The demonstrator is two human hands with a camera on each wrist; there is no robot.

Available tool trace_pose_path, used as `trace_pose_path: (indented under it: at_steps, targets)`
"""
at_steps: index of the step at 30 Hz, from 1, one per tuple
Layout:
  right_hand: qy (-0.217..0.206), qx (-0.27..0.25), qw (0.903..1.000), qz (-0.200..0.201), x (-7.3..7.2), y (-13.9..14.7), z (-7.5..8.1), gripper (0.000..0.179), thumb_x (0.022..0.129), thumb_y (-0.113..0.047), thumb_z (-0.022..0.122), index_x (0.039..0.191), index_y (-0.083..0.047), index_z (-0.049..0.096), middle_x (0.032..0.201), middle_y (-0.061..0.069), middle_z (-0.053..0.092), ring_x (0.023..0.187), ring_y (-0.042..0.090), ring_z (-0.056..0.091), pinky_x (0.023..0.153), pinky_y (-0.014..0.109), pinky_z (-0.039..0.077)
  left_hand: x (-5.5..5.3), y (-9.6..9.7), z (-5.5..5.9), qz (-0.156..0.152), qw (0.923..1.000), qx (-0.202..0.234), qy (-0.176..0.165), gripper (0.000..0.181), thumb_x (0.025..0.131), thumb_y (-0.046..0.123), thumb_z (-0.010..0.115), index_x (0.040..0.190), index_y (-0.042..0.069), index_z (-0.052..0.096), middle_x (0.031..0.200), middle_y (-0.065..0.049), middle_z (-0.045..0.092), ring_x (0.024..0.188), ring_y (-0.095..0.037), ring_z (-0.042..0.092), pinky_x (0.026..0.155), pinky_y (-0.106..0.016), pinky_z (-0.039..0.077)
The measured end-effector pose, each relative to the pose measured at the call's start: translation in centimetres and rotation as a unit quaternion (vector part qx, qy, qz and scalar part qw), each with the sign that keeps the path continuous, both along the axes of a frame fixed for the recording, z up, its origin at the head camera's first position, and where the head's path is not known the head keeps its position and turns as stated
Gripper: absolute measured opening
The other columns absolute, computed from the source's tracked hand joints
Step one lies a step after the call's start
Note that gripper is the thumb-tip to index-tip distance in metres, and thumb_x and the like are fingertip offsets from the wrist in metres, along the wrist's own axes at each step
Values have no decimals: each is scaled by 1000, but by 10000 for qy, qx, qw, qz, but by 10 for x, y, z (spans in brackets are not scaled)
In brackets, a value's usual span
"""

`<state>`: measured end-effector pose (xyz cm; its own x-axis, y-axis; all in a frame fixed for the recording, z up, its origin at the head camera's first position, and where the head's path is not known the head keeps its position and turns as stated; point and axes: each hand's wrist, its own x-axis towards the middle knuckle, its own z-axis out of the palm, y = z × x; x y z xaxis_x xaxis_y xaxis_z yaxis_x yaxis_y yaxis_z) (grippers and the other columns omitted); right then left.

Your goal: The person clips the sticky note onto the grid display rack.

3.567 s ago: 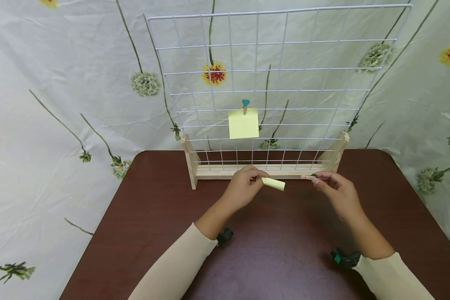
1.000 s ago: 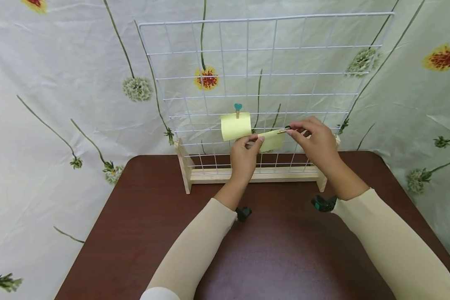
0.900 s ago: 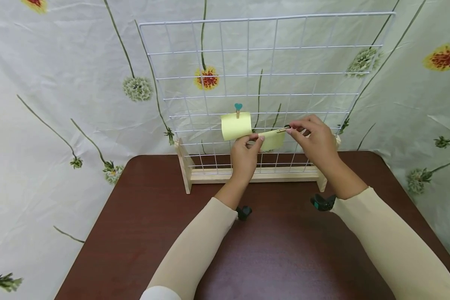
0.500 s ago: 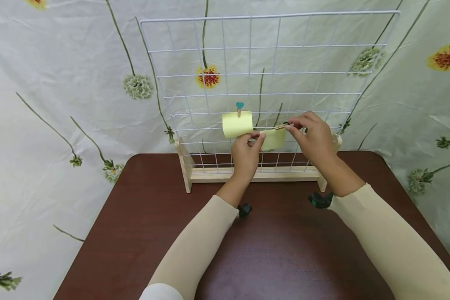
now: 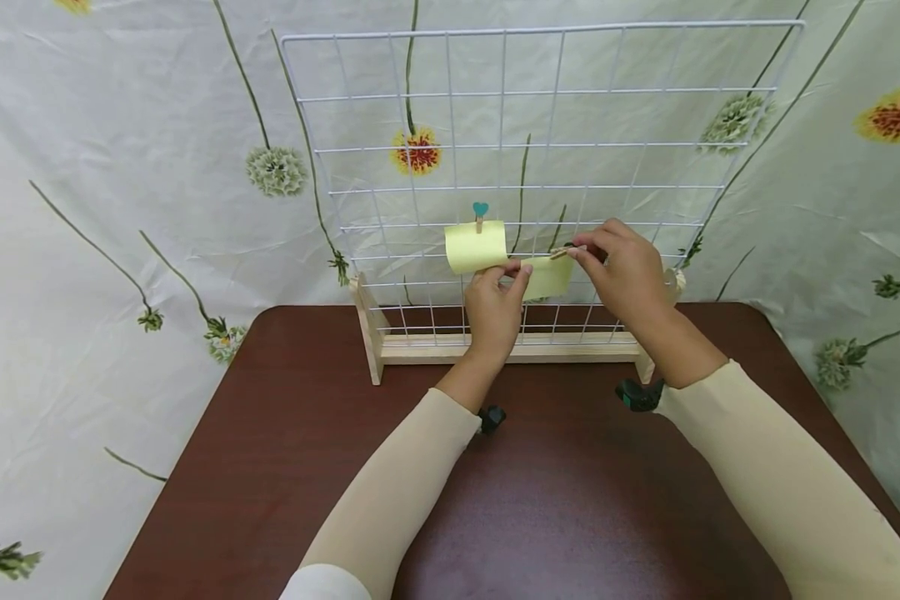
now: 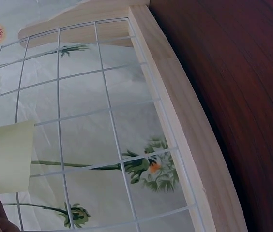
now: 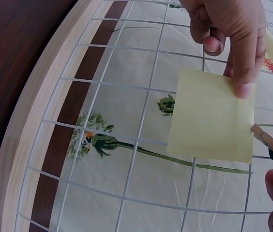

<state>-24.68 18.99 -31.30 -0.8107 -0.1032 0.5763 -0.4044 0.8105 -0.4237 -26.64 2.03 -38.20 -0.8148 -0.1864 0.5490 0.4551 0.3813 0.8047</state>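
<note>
My left hand [image 5: 493, 310] pinches the top left corner of a pale yellow sticky note [image 5: 546, 277] in front of the wire grid [image 5: 504, 187]. A small wooden clothespin [image 7: 264, 137] with a dark top is pinched in my right hand [image 5: 628, 267]. In the right wrist view its tip meets the edge of the note [image 7: 211, 116]; whether it clamps the paper or wire, I cannot tell. Just up and left of my left hand, another yellow note [image 5: 476, 247] hangs curled from the grid under a clothespin with a teal heart [image 5: 480, 210].
The white grid stands upright in a pale wooden base [image 5: 577, 353] on a dark red-brown table [image 5: 285, 433]. Behind it hangs a white cloth [image 5: 157, 100] printed with flowers. Black wrist devices [image 5: 639, 394] show below both hands.
Both hands have risen from in front of the base to the grid, bringing note and clothespin together. Over the last second the right hand has edged slightly up and left.
</note>
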Motion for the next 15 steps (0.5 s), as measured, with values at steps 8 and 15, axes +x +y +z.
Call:
trace_pose_path:
  at_steps: [8,15]
  targets:
    - [80,473,9987,153,0,-3,6,22,98,-18,66,112,-3,75,95,12,65,83,29,66,69,42,51,0,1,-1,23,10000,1,-21,23,95,24,72,102,3,77,92,-9,72,49,-12,61,50,-18,48]
    - [34,1083,9940,137,-2,-6,12,24,98,-18,66,115,-3,74,94,13,63,77,29,62,65,44,51,-1,2,-1,-27,10000,30,18,24,96,24,70,105,3,77,93,-10,72,50,-14,62,48,-18,50]
